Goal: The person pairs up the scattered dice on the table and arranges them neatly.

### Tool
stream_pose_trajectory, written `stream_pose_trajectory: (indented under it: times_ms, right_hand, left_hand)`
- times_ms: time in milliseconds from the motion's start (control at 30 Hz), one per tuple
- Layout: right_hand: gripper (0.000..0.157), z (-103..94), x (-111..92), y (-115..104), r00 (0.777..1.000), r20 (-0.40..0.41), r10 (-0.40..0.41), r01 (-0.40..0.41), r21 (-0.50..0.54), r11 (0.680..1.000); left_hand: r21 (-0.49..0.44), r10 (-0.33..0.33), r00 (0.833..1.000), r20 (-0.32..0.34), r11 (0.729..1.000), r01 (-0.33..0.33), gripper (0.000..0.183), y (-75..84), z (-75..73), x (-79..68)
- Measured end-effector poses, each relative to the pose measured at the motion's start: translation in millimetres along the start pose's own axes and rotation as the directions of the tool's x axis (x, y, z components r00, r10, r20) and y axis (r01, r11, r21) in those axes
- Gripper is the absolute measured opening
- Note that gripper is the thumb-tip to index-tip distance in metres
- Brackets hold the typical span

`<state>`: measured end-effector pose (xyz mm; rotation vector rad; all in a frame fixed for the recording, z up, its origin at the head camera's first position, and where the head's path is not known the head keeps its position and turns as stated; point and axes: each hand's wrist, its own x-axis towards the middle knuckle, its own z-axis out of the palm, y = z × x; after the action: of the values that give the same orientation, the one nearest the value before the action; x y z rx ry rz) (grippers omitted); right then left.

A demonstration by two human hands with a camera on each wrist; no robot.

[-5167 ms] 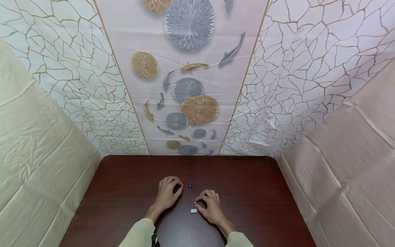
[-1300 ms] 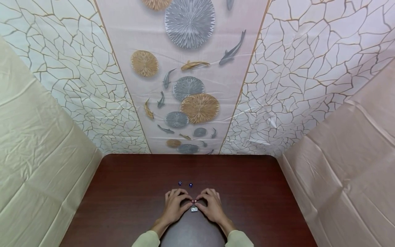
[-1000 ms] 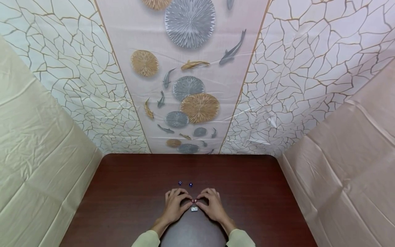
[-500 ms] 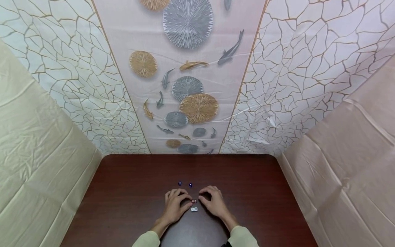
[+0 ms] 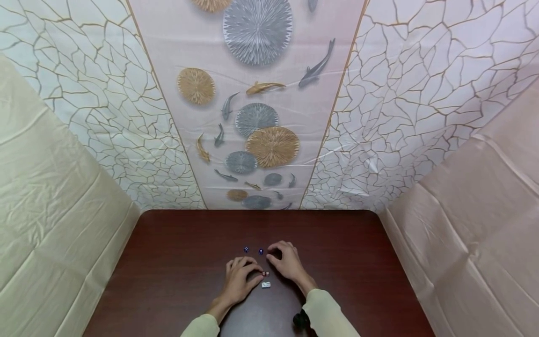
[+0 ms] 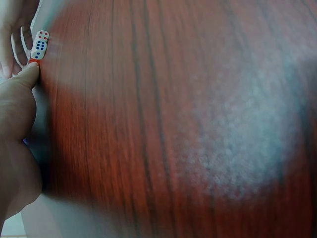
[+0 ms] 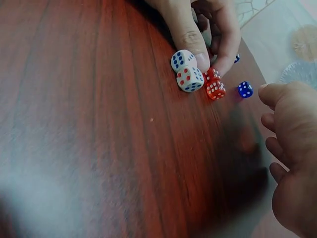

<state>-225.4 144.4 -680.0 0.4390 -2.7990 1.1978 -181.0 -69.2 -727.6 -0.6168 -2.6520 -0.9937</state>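
Observation:
Two red dice (image 5: 265, 273) sit side by side on the table in the head view. My left hand (image 5: 237, 281) pinches the left one of them between thumb and forefinger. In the right wrist view that red die (image 7: 212, 75) is partly covered by the fingertips, while the other red die (image 7: 216, 90) is bare. My right hand (image 5: 288, 263) is just right of a blue die (image 5: 261, 251), its thumb and forefinger apart and holding nothing. Another blue die (image 5: 246, 249) lies farther left. Two white dice (image 5: 266, 284) touch each other, nearer to me than the red pair.
A dark reddish wood table (image 5: 181, 234) carries all the dice. Patterned cloth (image 5: 269, 187) hangs behind its far edge, and plain beige cloth (image 5: 463, 234) flanks both sides. A black object (image 5: 301, 319) shows by the right sleeve.
My left hand brought a red die from the upper left to the other red one, baring a blue die. The right hand then let go of its red die and moved up beside the right blue die.

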Motion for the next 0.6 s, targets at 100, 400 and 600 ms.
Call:
stream_pose_trajectory:
  times_ms: [100, 400, 600]
  right_hand:
    - [0.022, 4.3, 5.6, -1.8, 1.000, 0.015, 0.012, -0.012, -0.002, 1.000]
    - [0.021, 15.7, 15.0, -5.8, 1.000, 0.016, 0.017, -0.016, -0.085, 0.996]
    - [0.021, 23.0, 15.5, -6.4, 0.999, 0.007, 0.051, -0.049, -0.140, 0.989]
  left_hand:
    - [0.003, -0.018, 1.000, 0.020, 1.000, 0.018, 0.018, 1.0, -1.4, -0.5]
    - [0.007, -0.026, 0.999, 0.019, 1.000, 0.026, 0.018, 2.1, -2.0, -1.5]
    - [-0.003, -0.029, 0.999, 0.028, 1.000, 0.029, 0.017, 1.4, -2.5, -0.7]
